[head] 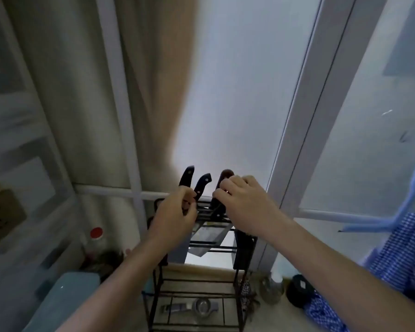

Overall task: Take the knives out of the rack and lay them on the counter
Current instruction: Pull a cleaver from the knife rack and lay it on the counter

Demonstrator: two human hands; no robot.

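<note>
A black wire rack (197,281) stands on the counter by the window and holds three knives upright. Two have black riveted handles, the left one (187,176) and the middle one (203,184). The third has a dark brown handle (225,175) at the right. Wide blades (209,236) hang below the rack's top bars. My left hand (175,212) curls its fingers around the lower part of the left black handle. My right hand (246,202) is closed over the brown handle.
A teal container (65,300) sits at lower left, a bottle with a red cap (96,234) behind it. A metal strainer (203,307) lies under the rack. A dark round object (298,292) and blue checked cloth (398,267) are at right. Curtain and window frame stand behind.
</note>
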